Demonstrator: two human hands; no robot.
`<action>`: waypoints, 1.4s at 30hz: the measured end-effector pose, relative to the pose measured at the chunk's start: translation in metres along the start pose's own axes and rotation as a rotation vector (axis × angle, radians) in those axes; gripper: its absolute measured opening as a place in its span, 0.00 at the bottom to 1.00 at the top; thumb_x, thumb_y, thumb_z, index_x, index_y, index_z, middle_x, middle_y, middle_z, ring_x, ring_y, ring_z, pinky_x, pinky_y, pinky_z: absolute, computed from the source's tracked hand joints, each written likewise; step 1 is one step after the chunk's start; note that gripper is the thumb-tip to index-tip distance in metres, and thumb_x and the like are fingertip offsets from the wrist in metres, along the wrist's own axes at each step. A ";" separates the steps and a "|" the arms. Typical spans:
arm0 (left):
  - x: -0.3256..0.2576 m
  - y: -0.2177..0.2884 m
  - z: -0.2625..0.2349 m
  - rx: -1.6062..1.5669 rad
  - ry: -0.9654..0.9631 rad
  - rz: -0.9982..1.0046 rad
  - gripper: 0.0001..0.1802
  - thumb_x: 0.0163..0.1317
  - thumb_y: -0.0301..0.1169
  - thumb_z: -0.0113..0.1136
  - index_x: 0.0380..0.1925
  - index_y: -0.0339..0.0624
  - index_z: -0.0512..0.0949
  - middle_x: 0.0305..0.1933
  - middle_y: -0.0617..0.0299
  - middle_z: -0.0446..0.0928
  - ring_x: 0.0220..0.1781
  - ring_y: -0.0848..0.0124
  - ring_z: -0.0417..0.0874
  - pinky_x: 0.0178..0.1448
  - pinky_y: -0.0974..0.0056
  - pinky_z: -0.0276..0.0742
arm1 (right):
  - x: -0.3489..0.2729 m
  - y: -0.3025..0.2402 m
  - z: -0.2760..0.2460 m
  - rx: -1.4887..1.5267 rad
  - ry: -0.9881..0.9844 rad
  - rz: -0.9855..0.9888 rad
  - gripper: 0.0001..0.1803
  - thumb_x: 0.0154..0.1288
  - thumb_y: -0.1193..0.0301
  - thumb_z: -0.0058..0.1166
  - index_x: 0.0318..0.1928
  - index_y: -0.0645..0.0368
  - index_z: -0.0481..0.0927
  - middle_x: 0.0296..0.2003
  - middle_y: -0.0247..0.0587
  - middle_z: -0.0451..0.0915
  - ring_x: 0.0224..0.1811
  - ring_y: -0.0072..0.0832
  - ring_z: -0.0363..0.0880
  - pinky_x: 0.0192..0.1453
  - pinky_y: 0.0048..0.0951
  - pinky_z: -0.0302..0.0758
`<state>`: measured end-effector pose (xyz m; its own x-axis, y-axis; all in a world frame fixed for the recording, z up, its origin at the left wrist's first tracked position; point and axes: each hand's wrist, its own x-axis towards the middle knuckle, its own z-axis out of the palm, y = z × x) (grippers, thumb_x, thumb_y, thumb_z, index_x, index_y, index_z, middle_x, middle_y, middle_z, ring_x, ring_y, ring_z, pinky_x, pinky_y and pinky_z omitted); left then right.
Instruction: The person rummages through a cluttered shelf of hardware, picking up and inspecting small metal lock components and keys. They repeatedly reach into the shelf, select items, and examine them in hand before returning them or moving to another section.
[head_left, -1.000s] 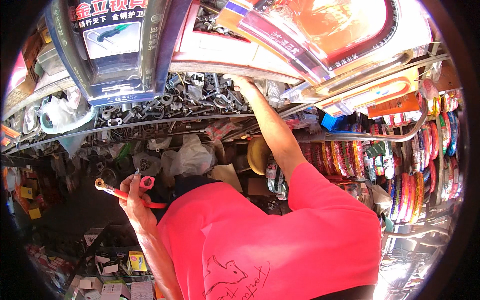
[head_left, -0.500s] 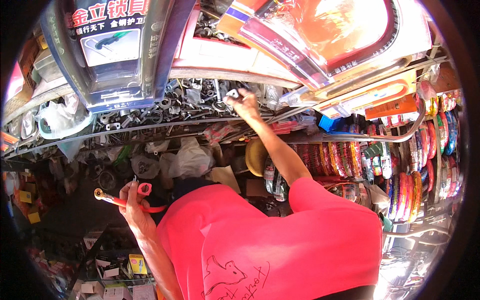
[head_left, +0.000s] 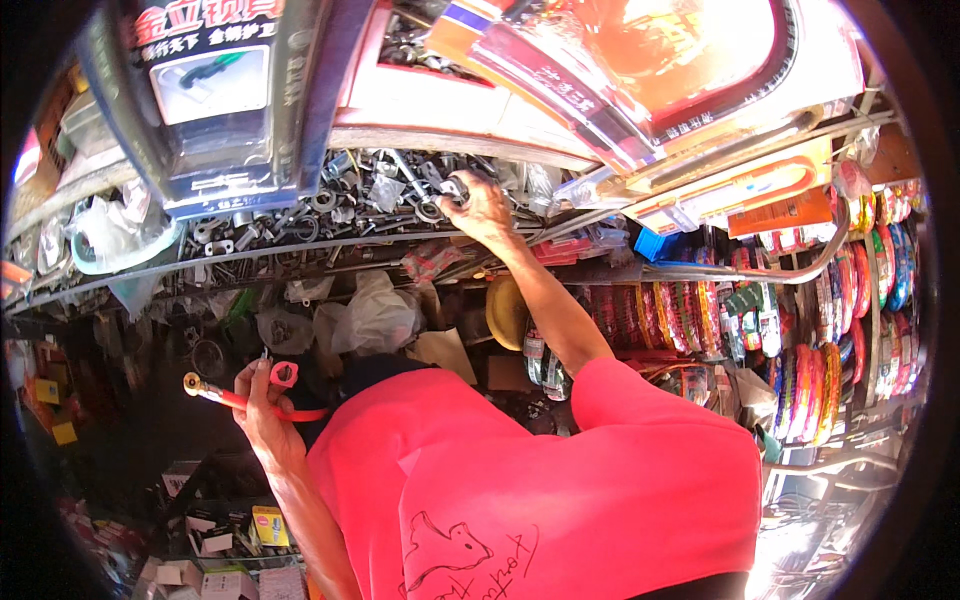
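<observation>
Dull grey metal fittings, rings and bolts, heaped loose on the far shelf. Hands well apart: left hand clamped on a smooth red rod, brass-coloured round tip, left side, red hexagonal ring at its fingers; right hand pinches a small metal part over the heap. Glossy wrapped coils right.
</observation>
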<state>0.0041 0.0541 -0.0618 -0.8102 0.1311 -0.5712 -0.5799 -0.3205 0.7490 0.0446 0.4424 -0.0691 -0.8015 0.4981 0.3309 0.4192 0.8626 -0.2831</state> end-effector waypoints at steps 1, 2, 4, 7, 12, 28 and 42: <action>0.000 0.000 0.002 0.009 -0.003 -0.002 0.08 0.56 0.32 0.58 0.35 0.43 0.73 0.27 0.68 0.75 0.25 0.82 0.75 0.20 0.78 0.59 | 0.005 0.006 -0.002 0.004 -0.011 -0.022 0.20 0.46 0.62 0.63 0.40 0.55 0.77 0.28 0.39 0.79 0.22 0.28 0.77 0.29 0.30 0.75; -0.001 0.000 0.001 0.014 0.005 0.002 0.09 0.57 0.32 0.57 0.36 0.43 0.73 0.27 0.68 0.75 0.26 0.82 0.75 0.20 0.78 0.59 | 0.013 -0.012 -0.014 -0.024 -0.080 0.039 0.24 0.46 0.59 0.59 0.43 0.56 0.75 0.32 0.43 0.79 0.33 0.35 0.80 0.37 0.39 0.76; -0.001 -0.002 0.003 0.007 -0.002 0.006 0.08 0.57 0.31 0.57 0.35 0.43 0.73 0.28 0.68 0.76 0.26 0.82 0.76 0.21 0.78 0.58 | 0.033 -0.030 -0.033 -0.108 -0.204 0.182 0.24 0.47 0.56 0.56 0.43 0.58 0.75 0.33 0.46 0.79 0.34 0.37 0.79 0.39 0.42 0.75; -0.001 -0.008 0.005 0.024 -0.042 0.018 0.07 0.56 0.31 0.57 0.35 0.43 0.73 0.28 0.68 0.76 0.26 0.82 0.76 0.21 0.78 0.58 | 0.064 -0.007 -0.015 -0.256 -0.164 0.145 0.24 0.56 0.54 0.46 0.44 0.61 0.76 0.40 0.54 0.77 0.43 0.45 0.76 0.50 0.46 0.70; -0.009 -0.008 0.017 0.056 -0.061 0.012 0.08 0.55 0.32 0.59 0.33 0.43 0.74 0.26 0.68 0.76 0.25 0.82 0.75 0.21 0.77 0.58 | 0.097 0.026 0.020 -0.279 -0.423 0.164 0.32 0.53 0.61 0.52 0.59 0.56 0.64 0.57 0.53 0.65 0.62 0.43 0.61 0.64 0.39 0.59; -0.002 -0.008 0.010 -0.005 -0.024 0.008 0.07 0.55 0.31 0.58 0.32 0.43 0.74 0.25 0.68 0.77 0.23 0.81 0.75 0.21 0.77 0.60 | 0.069 -0.023 -0.002 -0.189 -0.446 0.165 0.26 0.59 0.67 0.41 0.61 0.51 0.63 0.50 0.56 0.72 0.54 0.50 0.70 0.59 0.42 0.65; -0.001 -0.004 0.005 -0.047 -0.007 0.001 0.06 0.56 0.31 0.58 0.32 0.44 0.74 0.26 0.67 0.77 0.24 0.81 0.76 0.21 0.77 0.60 | 0.123 0.052 0.017 -0.393 -0.414 -0.107 0.22 0.60 0.65 0.41 0.56 0.51 0.68 0.48 0.53 0.74 0.53 0.45 0.72 0.58 0.38 0.67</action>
<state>0.0071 0.0597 -0.0630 -0.8115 0.1372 -0.5681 -0.5747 -0.3642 0.7329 -0.0393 0.5468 -0.0586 -0.9149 0.3988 -0.0629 0.3904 0.9135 0.1146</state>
